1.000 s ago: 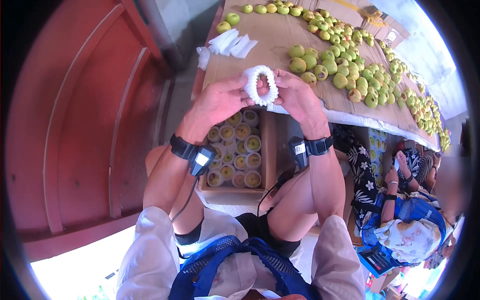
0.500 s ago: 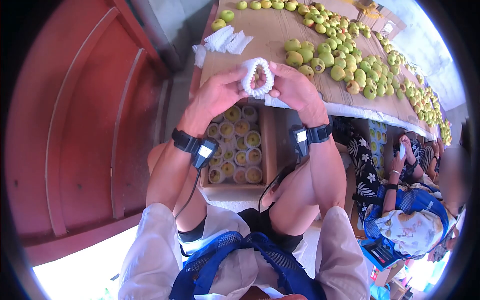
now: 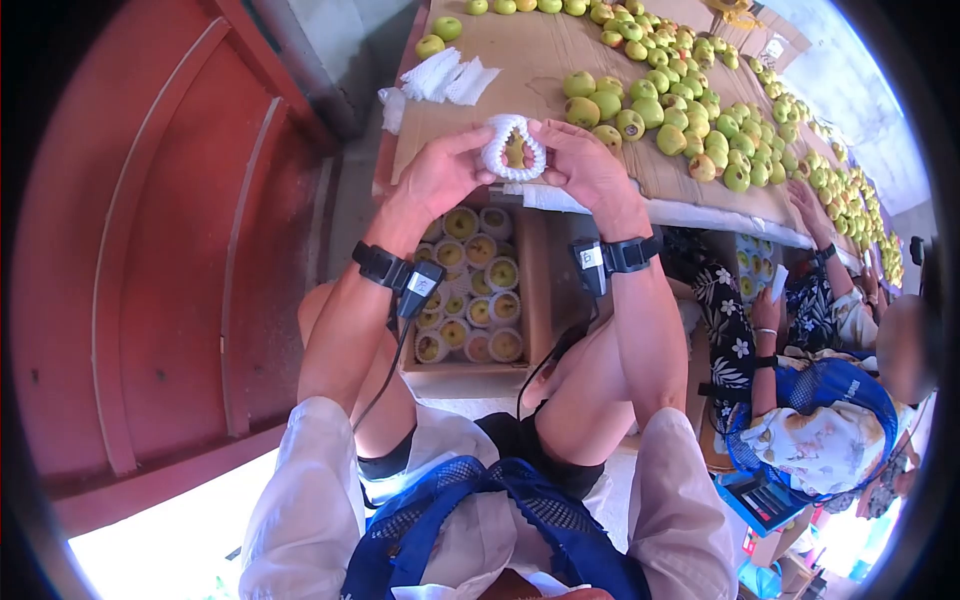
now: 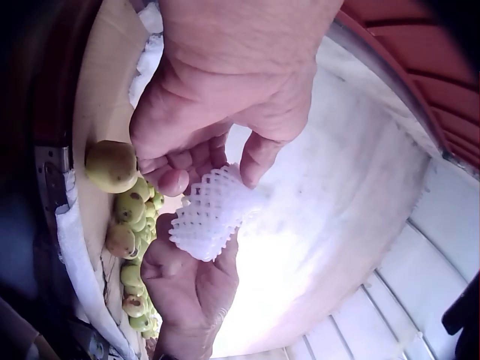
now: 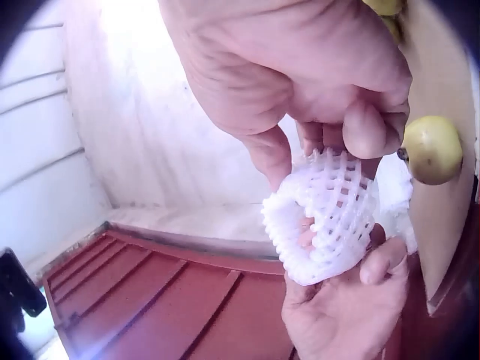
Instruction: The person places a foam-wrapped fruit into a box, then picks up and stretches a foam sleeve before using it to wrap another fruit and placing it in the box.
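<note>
White foam-mesh fruit sleeve (image 3: 513, 146), a stretchy netted tube, hangs between both hands just above the near edge of the cardboard-covered table (image 3: 520, 70). Over the last second its mouth has narrowed from a wide round ring into a taller, pinched loop, and the hands have drawn slightly closer together, which suggests the netting is being worked open and shaped by the fingers, not yet slipped over anything. The left hand (image 3: 440, 175) pinches one side of the sleeve between thumb and curled fingertips; the right hand (image 3: 585, 165) grips the opposite side the same way, fingers hooked into the mesh. No fruit sits inside it. Beyond the sleeve on the table lie loose green-yellow round fruits (image 3: 640, 110) and spare white foam nets (image 3: 440, 78); below the table edge stands a cardboard box of already sleeved fruit (image 3: 470, 290).
</note>
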`<state>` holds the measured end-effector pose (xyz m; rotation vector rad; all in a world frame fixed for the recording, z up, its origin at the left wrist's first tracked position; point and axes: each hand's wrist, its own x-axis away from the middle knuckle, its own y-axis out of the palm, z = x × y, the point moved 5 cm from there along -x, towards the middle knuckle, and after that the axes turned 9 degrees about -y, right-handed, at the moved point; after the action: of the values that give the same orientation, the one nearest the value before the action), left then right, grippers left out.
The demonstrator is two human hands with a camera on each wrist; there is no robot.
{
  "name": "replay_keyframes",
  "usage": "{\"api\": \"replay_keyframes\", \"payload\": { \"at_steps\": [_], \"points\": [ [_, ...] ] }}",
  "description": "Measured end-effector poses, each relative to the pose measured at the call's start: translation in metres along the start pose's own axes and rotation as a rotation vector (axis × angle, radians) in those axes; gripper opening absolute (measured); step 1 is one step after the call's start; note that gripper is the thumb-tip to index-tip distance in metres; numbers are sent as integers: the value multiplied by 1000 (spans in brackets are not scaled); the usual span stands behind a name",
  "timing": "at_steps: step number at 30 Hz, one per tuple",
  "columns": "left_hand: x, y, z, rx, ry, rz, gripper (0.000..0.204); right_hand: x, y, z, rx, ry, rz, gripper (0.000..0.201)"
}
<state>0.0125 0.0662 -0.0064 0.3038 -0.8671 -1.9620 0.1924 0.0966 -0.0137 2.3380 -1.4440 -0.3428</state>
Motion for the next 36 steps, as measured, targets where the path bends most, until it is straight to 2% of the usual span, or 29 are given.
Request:
{"api": "replay_keyframes", "payload": {
  "at_steps": [3,9,18,30,33,36],
  "points": [
    [0,-3,-1,-18,-17,89,18,0,0,2,78,-31,84,15],
    [-20,-33,-9,-25,-25,193,16,-12,-14,9,270,-62,207,26],
    [-43,-63,-21,-124,8,341,16,-34,-26,28,388,-184,386,24],
    [-52,-71,-24,-437,16,620,19,-57,-52,54,740,-324,484,34],
    [-55,-75,-27,-493,38,623,21,-57,-53,53,856,-333,500,36],
    [-59,-82,-32,-558,-17,665,24,-57,-57,59,859,-275,508,40]
  ]
}}
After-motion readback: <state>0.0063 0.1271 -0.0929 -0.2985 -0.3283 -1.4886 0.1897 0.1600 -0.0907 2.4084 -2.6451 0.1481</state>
